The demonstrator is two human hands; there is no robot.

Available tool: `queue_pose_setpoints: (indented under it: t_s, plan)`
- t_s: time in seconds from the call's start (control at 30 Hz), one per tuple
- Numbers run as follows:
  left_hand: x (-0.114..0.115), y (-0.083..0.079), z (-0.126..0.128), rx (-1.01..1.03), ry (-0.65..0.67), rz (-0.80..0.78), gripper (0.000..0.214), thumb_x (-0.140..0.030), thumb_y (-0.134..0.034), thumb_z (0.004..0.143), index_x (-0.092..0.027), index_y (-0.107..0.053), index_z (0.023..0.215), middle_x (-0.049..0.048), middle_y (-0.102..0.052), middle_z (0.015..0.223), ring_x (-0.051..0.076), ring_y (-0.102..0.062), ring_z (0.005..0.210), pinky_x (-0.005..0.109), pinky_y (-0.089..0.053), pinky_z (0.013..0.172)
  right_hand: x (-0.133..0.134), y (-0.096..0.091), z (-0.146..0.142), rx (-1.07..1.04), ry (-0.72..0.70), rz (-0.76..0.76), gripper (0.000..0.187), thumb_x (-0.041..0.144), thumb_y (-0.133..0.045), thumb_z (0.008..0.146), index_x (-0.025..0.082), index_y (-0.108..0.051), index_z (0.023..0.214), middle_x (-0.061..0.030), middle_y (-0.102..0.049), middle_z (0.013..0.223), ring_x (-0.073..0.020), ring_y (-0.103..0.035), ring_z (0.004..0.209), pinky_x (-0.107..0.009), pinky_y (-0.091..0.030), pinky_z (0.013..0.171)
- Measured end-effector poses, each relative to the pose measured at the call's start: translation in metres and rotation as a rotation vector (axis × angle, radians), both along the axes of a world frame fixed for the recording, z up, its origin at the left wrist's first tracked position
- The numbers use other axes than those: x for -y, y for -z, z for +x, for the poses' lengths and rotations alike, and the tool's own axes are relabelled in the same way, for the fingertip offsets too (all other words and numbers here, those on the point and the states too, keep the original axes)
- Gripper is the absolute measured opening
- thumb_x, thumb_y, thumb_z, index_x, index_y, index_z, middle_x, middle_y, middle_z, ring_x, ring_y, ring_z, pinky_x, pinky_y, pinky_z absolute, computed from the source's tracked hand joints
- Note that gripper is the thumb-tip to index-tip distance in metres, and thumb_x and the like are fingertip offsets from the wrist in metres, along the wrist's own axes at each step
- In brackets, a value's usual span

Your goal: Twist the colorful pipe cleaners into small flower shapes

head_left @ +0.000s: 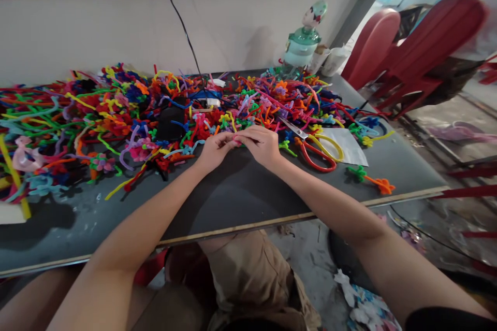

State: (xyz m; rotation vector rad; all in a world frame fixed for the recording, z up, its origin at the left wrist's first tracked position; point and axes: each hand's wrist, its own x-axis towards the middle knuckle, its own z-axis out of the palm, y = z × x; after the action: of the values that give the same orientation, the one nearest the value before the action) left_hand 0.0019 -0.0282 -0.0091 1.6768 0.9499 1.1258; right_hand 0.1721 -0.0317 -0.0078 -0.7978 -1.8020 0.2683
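My left hand (215, 148) and my right hand (261, 144) meet at the middle of the dark table (240, 201), fingers curled and pressed together. They pinch something small between them, hidden by the fingers. Just beyond my hands lies a big heap of coloured pipe cleaners (128, 113). Red and yellow handled scissors (316, 147) lie right of my right hand. A green and orange twisted pipe-cleaner piece (370, 178) rests near the table's right front edge.
A white paper sheet (349, 145) lies under the scissors. A figurine bottle (305, 41) stands at the back by the wall, a black cable (182, 25) hangs down to the heap. Red plastic chairs (411, 46) stand to the right. Scraps litter the floor.
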Motion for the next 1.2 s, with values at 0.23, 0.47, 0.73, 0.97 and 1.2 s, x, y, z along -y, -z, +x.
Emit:
queue_pose_setpoints:
  t_s: [0.23, 0.47, 0.73, 0.97, 1.2]
  plan:
    - [0.003, 0.0, 0.002, 0.084, -0.215, 0.03, 0.025, -0.043, -0.07, 0.076, -0.018, -0.07, 0.074, 0.0014, -0.067, 0.067, 0.012, -0.056, 0.06, 0.025, -0.047, 0.061, -0.005, 0.004, -0.002, 0.084, -0.065, -0.183, 0.028, 0.026, -0.049, 0.096, 0.02, -0.076, 0.102, -0.0091, -0.076, 0.096, -0.0192, -0.071, 0.091, -0.035, -0.056, 0.082]
    - [0.003, -0.002, 0.003, 0.098, -0.231, -0.007, 0.027, -0.044, -0.071, 0.077, -0.017, -0.07, 0.076, 0.0018, -0.067, 0.068, 0.012, -0.058, 0.063, 0.025, -0.048, 0.063, -0.003, 0.007, -0.006, -0.073, 0.028, -0.236, 0.024, 0.027, -0.054, 0.093, 0.019, -0.077, 0.096, -0.008, -0.077, 0.093, -0.0176, -0.072, 0.084, -0.031, -0.057, 0.077]
    - [0.002, 0.0, 0.004, 0.133, -0.242, -0.044, 0.035, -0.052, -0.076, 0.071, -0.018, -0.072, 0.073, 0.0016, -0.067, 0.066, 0.011, -0.057, 0.06, 0.024, -0.047, 0.06, -0.002, 0.0, -0.004, 0.005, 0.022, -0.205, 0.024, 0.025, -0.054, 0.092, 0.021, -0.077, 0.088, -0.0053, -0.077, 0.086, -0.0162, -0.071, 0.078, -0.029, -0.056, 0.073]
    - [-0.002, 0.006, 0.004, 0.187, -0.264, -0.078, 0.039, -0.056, -0.078, 0.066, -0.018, -0.074, 0.075, 0.0024, -0.068, 0.066, 0.012, -0.055, 0.058, 0.025, -0.047, 0.058, 0.002, -0.001, -0.005, 0.057, -0.017, -0.147, 0.023, 0.027, -0.056, 0.089, 0.02, -0.077, 0.095, -0.008, -0.076, 0.09, -0.0174, -0.07, 0.079, -0.031, -0.056, 0.074]
    - [0.002, 0.001, 0.0, 0.017, -0.257, 0.063, 0.041, -0.057, -0.063, 0.081, -0.018, -0.073, 0.075, 0.004, -0.069, 0.069, 0.015, -0.06, 0.064, 0.027, -0.048, 0.063, -0.004, -0.006, -0.002, -0.065, -0.03, -0.362, 0.027, 0.038, -0.059, 0.088, 0.018, -0.074, 0.078, -0.0059, -0.074, 0.078, -0.0148, -0.066, 0.071, -0.027, -0.052, 0.067]
